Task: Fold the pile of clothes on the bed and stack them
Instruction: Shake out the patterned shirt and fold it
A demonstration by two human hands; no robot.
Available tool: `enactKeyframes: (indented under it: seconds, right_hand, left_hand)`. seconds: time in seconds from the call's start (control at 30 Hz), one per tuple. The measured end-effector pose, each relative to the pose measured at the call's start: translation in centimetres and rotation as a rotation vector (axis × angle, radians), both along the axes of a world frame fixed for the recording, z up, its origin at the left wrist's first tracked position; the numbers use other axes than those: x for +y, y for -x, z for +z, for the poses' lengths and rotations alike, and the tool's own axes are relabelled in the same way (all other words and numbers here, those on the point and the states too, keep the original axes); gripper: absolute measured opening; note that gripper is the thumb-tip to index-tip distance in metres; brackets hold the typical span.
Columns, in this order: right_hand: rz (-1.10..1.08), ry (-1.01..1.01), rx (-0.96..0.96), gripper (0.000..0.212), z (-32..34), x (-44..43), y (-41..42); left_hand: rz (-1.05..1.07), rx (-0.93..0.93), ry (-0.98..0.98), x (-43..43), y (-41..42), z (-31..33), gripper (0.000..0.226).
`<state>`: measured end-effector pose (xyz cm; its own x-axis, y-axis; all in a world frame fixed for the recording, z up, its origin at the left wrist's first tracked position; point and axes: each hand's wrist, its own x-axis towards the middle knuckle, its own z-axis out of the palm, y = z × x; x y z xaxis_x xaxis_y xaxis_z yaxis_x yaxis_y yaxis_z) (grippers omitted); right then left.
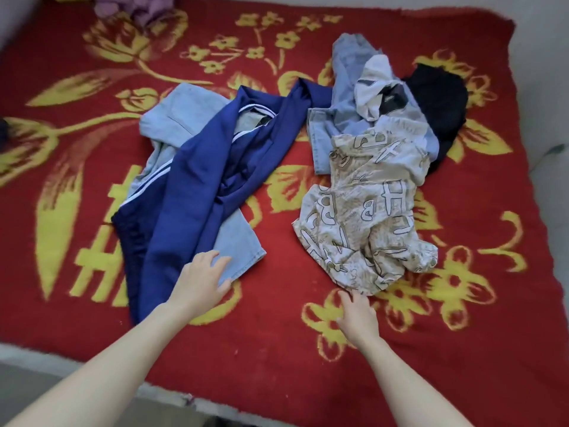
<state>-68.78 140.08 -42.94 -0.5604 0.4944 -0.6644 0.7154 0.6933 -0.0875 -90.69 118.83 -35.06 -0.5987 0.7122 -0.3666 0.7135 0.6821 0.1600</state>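
Clothes [197, 167] in two heaps, at left hand [201, 282] and right hand [358, 315]

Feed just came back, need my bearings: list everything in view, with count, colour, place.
blanket: 1, red with yellow flowers, covers bed
blue garment: 1, dark blue, white stripes, left pile top
left denim: 1, light blue, under blue garment
printed shirt: 1, cream, lettered, right pile front
right denim: 1, light blue, right pile back
white garment: 1, white, on right denim
black garment: 1, black, right pile's far edge
purple cloth: 1, purple, far left edge
left hand: 1, bare, open on left denim hem
right hand: 1, bare, open at printed shirt's hem
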Motion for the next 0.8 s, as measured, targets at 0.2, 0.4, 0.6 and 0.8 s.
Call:
enactKeyframes:
  seconds: [0.2,0.4,0.6,0.8]
  right_hand:
    - [0.065,-0.139,0.087,0.061,-4.9,3.7,3.3]
    - [0.063,-0.276,0.043,0.051,-7.9,5.7,4.3]
    - [-0.067,-0.191,0.172,0.031,-6.1,3.9,3.8]
    - [-0.202,-0.161,0.478,0.059,0.0,-1.1,3.2]
  left_hand:
    - [0.099,-0.058,0.116,-0.6,0.2,-2.7,0.04]
    - [0.128,-0.123,0.121,-1.6,0.6,-4.3,0.042]
    - [0.227,-0.116,0.084,-2.7,0.2,-3.7,0.048]
    - [0.198,-0.168,0.056,-2.4,-0.6,-0.8,0.052]
